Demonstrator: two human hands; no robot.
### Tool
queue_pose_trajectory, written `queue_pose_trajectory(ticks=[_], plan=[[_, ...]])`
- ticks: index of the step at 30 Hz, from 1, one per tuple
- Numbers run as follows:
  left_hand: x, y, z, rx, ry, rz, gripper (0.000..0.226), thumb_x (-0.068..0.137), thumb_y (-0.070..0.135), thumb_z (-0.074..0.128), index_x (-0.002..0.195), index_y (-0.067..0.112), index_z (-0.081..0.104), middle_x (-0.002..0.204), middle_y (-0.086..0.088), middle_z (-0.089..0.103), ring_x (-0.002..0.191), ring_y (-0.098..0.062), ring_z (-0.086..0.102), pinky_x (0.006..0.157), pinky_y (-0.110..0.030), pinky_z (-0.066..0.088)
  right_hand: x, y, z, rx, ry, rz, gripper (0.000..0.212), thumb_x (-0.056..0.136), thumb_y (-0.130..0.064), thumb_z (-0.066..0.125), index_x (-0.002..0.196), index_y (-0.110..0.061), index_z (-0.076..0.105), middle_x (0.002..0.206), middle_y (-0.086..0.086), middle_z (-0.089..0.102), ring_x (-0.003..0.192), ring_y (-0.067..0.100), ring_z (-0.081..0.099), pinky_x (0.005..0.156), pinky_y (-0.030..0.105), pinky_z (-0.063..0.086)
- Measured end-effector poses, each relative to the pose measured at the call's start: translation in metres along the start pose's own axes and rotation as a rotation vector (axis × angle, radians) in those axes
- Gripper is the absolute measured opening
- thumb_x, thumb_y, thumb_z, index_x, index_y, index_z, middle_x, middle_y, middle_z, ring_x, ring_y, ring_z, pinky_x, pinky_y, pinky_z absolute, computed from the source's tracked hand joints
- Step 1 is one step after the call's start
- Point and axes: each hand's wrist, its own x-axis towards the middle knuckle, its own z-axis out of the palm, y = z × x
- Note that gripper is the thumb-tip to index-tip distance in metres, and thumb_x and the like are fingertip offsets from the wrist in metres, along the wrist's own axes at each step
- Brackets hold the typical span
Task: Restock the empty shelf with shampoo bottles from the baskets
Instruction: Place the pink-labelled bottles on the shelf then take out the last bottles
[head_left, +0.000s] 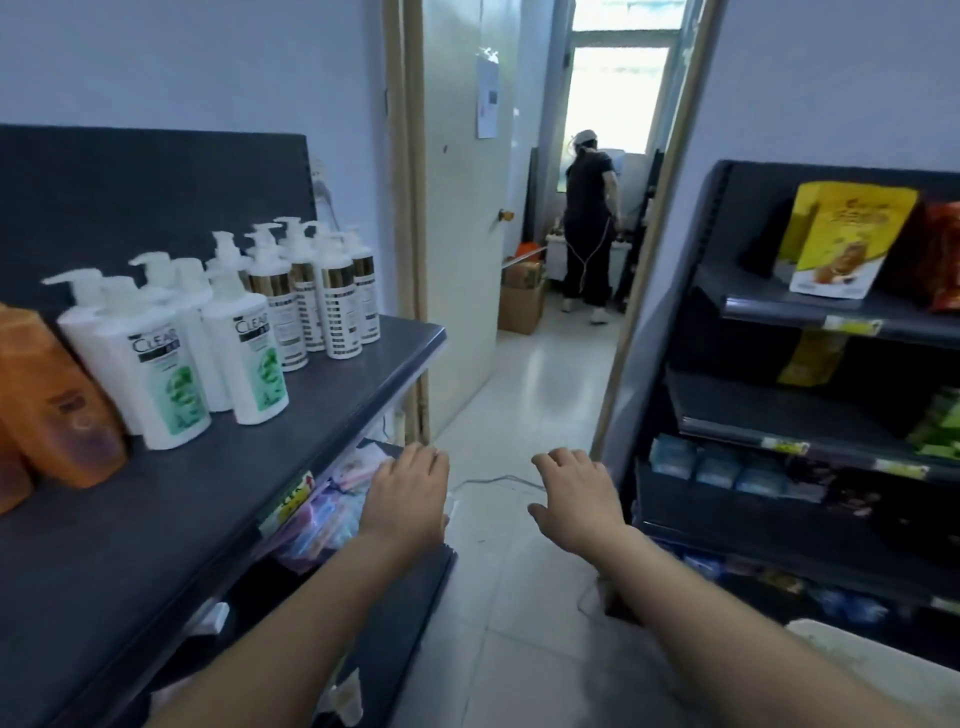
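The dark top shelf (322, 415) on the left carries orange shampoo bottles (57, 405), white and green pump bottles (166, 374) and white and gold pump bottles (337, 301). My left hand (408, 493) is stretched out in front of the shelf's right end, fingers relaxed, holding nothing. Beside it, over the tiled floor, my right hand (576, 499) is also held out and holds nothing. No basket is in view.
A lower shelf (322, 509) under the left top shelf holds pink and purple packets. A dark rack (779, 415) with snack bags stands on the right. Between them an aisle leads to an open doorway where a person (589, 223) stands. A white cable (488, 480) lies on the floor.
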Motion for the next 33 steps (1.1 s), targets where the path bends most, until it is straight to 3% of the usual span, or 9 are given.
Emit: queue_pose_trajectory(ticks=[3, 5, 12, 21, 33], plan=[[0.010, 0.030, 0.012, -0.046, -0.046, 0.142, 0.060, 0.086, 0.038, 0.063, 0.135, 0.015, 0.038, 0.135, -0.003, 0.042, 0.127, -0.023, 0.039, 0.101, -0.035, 0.035, -0.029, 0.030, 0.002, -0.006, -0.015, 0.145, 0.049, 0.092, -0.039, 0.058, 0.135, -0.020, 0.045, 0.137, 0.002, 0.049, 0.127, 0.025, 0.043, 0.103, 0.038, 0.037], [0.015, 0.050, 0.020, -0.069, -0.054, 0.210, 0.061, 0.089, 0.036, 0.060, 0.139, 0.015, 0.034, 0.140, -0.003, 0.039, 0.131, -0.023, 0.035, 0.104, -0.035, 0.032, -0.051, 0.046, 0.005, -0.012, -0.034, 0.229, 0.052, 0.091, -0.039, 0.058, 0.138, -0.021, 0.044, 0.139, 0.003, 0.048, 0.128, 0.025, 0.042, 0.104, 0.038, 0.037], [0.010, 0.132, 0.032, -0.152, -0.090, 0.448, 0.046, 0.087, 0.032, 0.062, 0.125, 0.016, 0.042, 0.132, -0.003, 0.044, 0.125, -0.023, 0.038, 0.100, -0.034, 0.036, -0.139, 0.097, 0.020, -0.042, -0.099, 0.503, 0.052, 0.089, -0.044, 0.059, 0.133, -0.020, 0.045, 0.135, 0.004, 0.049, 0.127, 0.026, 0.044, 0.100, 0.039, 0.039], [-0.015, 0.256, 0.044, -0.239, -0.134, 0.740, 0.062, 0.085, 0.036, 0.065, 0.138, 0.013, 0.040, 0.139, -0.004, 0.043, 0.134, -0.024, 0.034, 0.106, -0.037, 0.034, -0.265, 0.161, 0.036, 0.003, -0.205, 0.826, 0.055, 0.091, -0.044, 0.057, 0.138, -0.019, 0.043, 0.139, 0.005, 0.048, 0.130, 0.027, 0.042, 0.104, 0.040, 0.038], [-0.082, 0.436, 0.067, -0.279, -0.275, 0.997, 0.057, 0.084, 0.021, 0.059, 0.137, 0.012, 0.041, 0.137, -0.004, 0.044, 0.130, -0.023, 0.036, 0.104, -0.036, 0.033, -0.415, 0.255, 0.078, 0.118, -0.291, 1.086, 0.056, 0.091, -0.041, 0.059, 0.140, -0.019, 0.044, 0.141, 0.005, 0.048, 0.132, 0.025, 0.042, 0.107, 0.039, 0.039]])
